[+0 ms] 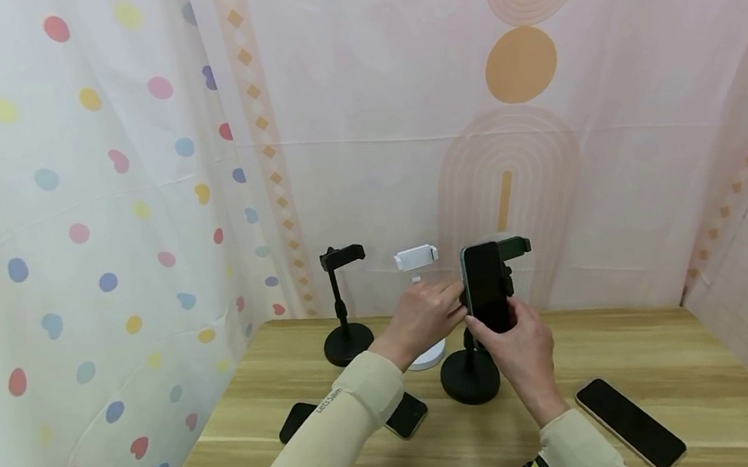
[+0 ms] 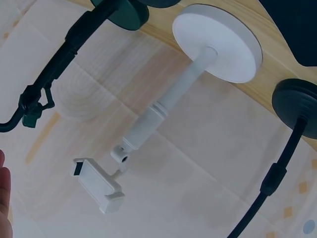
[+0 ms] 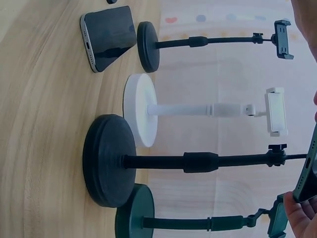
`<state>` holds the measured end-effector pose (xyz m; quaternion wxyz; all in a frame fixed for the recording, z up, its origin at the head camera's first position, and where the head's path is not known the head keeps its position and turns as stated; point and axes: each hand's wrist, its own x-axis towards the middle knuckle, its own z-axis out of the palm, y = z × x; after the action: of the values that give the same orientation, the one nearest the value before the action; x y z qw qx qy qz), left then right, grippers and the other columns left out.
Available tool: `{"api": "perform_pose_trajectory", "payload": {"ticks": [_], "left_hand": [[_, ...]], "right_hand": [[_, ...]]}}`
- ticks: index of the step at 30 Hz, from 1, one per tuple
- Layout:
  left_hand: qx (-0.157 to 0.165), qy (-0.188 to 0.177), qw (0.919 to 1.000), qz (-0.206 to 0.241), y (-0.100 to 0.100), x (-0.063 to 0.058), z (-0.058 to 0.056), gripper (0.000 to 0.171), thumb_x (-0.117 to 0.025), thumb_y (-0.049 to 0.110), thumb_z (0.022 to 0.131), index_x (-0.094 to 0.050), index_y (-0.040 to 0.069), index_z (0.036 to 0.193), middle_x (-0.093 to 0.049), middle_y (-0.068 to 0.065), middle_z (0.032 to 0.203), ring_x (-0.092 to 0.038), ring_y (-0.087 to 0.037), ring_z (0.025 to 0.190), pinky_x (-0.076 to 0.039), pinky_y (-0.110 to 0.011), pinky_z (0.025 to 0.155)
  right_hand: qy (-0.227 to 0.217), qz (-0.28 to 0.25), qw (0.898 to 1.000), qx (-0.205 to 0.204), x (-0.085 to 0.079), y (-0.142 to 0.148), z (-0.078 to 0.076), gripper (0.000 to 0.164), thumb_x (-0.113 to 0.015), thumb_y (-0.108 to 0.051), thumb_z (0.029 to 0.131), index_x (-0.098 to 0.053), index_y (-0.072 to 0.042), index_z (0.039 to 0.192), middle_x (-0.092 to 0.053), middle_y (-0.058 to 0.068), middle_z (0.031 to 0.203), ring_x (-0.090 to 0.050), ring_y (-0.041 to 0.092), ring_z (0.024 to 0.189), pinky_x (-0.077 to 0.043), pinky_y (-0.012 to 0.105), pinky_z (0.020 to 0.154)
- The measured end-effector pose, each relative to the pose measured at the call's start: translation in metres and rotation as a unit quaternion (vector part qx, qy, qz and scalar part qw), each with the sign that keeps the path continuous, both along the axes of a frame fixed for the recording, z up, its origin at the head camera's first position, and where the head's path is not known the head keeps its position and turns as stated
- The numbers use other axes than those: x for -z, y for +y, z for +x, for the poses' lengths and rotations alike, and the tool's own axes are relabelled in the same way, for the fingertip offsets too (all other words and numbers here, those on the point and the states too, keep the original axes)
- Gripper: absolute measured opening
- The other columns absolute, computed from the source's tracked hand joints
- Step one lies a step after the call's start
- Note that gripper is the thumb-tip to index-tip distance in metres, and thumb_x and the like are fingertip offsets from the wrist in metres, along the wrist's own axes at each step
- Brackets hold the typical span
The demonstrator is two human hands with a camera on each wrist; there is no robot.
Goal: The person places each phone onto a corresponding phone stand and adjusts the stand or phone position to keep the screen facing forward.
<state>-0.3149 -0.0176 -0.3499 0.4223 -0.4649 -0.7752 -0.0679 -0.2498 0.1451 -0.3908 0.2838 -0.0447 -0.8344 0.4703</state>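
Upright at the head of the front black phone stand (image 1: 470, 377) is a smartphone (image 1: 485, 286) with a dark screen. My right hand (image 1: 524, 347) grips its lower part, thumb on the near edge and fingers behind. At the phone's left edge, my left hand (image 1: 426, 317) has curled fingers pinching the stand's black clamp, which the phone mostly hides. In the right wrist view, the phone's lower end (image 3: 308, 171) shows beside the fingers, and the black stand's pole (image 3: 200, 162) runs toward it. Only fingertips (image 2: 5, 198) of the left hand show in the left wrist view.
Behind stand a white phone stand (image 1: 417, 258), a green one (image 1: 514, 247) and another black one (image 1: 348, 343), their clamps holding no phone. Dark-screened phones lie on the wooden table: one at right (image 1: 631, 424), two near the left forearm (image 1: 406, 415). Patterned curtains hang behind.
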Motion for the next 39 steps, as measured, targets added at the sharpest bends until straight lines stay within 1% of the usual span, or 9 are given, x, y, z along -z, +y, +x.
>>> {"api": "perform_pose_trajectory", "payload": {"ticks": [8,12,17,23,28,30,33,36,39], "left_hand": [[0.002,0.033,0.9994,0.001,-0.008,0.004,-0.001,0.023,-0.077,0.018,0.088,-0.071,0.005,0.106,-0.074,-0.003,0.097,-0.068,-0.011,0.075,-0.054,-0.025,0.066],[-0.004,0.056,0.9984,0.0,-0.008,0.004,-0.001,0.023,-0.077,0.019,0.087,-0.071,0.005,0.105,-0.074,-0.002,0.096,-0.067,-0.011,0.071,-0.053,-0.023,0.064],[0.006,0.078,0.9969,0.0,-0.007,0.005,0.0,0.023,-0.077,0.018,0.085,-0.072,0.006,0.104,-0.074,0.0,0.092,-0.068,-0.007,0.071,-0.053,-0.017,0.063],[0.016,0.077,0.9969,0.004,-0.012,0.003,0.002,0.017,-0.078,0.014,0.084,-0.072,0.007,0.098,-0.073,0.001,0.088,-0.068,-0.005,0.07,-0.053,-0.016,0.064],[0.026,0.042,0.9987,0.01,-0.016,0.007,0.001,0.004,-0.075,0.009,0.085,-0.075,0.008,0.089,-0.073,0.002,0.082,-0.066,-0.005,0.068,-0.052,-0.016,0.063],[0.025,0.024,0.9993,0.015,-0.017,0.009,0.001,0.004,-0.072,0.009,0.087,-0.075,0.008,0.09,-0.072,0.002,0.079,-0.064,-0.004,0.063,-0.051,-0.015,0.059],[0.012,-0.013,0.9994,0.029,-0.016,0.008,0.002,0.013,-0.069,0.014,0.092,-0.074,0.005,0.099,-0.073,-0.001,0.083,-0.064,-0.005,0.06,-0.052,-0.018,0.058],[-0.013,-0.09,0.9952,0.037,-0.013,0.003,0.005,0.03,-0.064,0.026,0.097,-0.071,0.002,0.113,-0.075,-0.006,0.096,-0.069,-0.011,0.068,-0.056,-0.024,0.066],[-0.034,-0.193,0.9794,0.049,-0.007,-0.004,0.008,0.046,-0.06,0.039,0.099,-0.067,0.0,0.122,-0.073,-0.011,0.107,-0.072,-0.018,0.084,-0.057,-0.031,0.076]], "right_hand": [[0.016,0.025,0.999,0.018,0.001,-0.002,-0.001,0.066,-0.084,-0.045,0.076,-0.062,0.002,0.118,-0.062,0.016,0.098,-0.06,0.03,0.087,-0.045,0.044,0.074],[0.024,0.025,0.999,0.018,0.001,-0.003,-0.001,0.062,-0.084,-0.042,0.077,-0.062,0.002,0.116,-0.062,0.017,0.098,-0.059,0.03,0.087,-0.044,0.045,0.074],[0.031,0.024,0.999,0.035,0.002,-0.001,-0.002,0.063,-0.086,-0.038,0.075,-0.062,0.004,0.114,-0.063,0.019,0.101,-0.06,0.034,0.09,-0.045,0.048,0.077],[0.034,0.038,0.998,0.036,0.001,-0.005,-0.003,0.066,-0.085,-0.036,0.075,-0.06,0.008,0.117,-0.06,0.023,0.108,-0.058,0.038,0.096,-0.046,0.054,0.08],[0.043,0.042,0.997,0.056,0.001,-0.006,-0.003,0.067,-0.084,-0.036,0.074,-0.06,0.009,0.117,-0.06,0.025,0.109,-0.059,0.04,0.098,-0.046,0.055,0.08],[0.042,0.044,0.997,0.055,0.001,-0.007,-0.003,0.068,-0.084,-0.037,0.075,-0.059,0.009,0.119,-0.06,0.025,0.111,-0.058,0.04,0.099,-0.046,0.056,0.081],[0.04,0.045,0.997,0.048,0.001,-0.007,-0.001,0.073,-0.085,-0.039,0.076,-0.058,0.01,0.122,-0.059,0.027,0.114,-0.058,0.041,0.102,-0.046,0.056,0.083],[0.034,0.044,0.998,0.041,0.001,-0.008,0.0,0.078,-0.085,-0.042,0.076,-0.056,0.011,0.125,-0.058,0.027,0.117,-0.057,0.042,0.104,-0.046,0.057,0.085],[0.026,0.046,0.998,0.034,0.001,-0.008,0.001,0.081,-0.085,-0.044,0.077,-0.054,0.011,0.127,-0.057,0.028,0.118,-0.056,0.042,0.106,-0.044,0.058,0.087]]}}
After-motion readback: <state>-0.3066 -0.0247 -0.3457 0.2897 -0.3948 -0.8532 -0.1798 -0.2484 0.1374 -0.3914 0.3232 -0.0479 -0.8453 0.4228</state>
